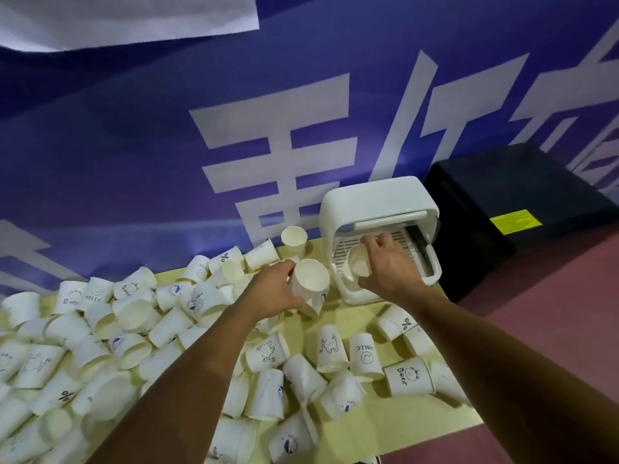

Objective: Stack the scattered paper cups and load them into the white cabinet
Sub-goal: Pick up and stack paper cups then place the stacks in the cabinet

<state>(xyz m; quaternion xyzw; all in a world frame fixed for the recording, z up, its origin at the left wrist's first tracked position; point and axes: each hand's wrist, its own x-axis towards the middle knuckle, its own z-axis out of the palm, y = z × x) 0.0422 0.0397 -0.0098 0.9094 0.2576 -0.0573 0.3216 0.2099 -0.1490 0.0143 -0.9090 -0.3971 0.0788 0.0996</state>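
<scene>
Head view: the task looks barely begun. The right grip [390, 266] curls round a cup [359, 267] at the open white cabinet [378, 199]. The left grip [278, 291] clasps a short stack [310, 283] just beside it — dozens of scattered cups [134, 316] lie loose on the surface [355, 316].

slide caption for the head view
Right hand holds a paper cup inside the open white cabinet; left hand grips a second cup above the scattered pile
</scene>
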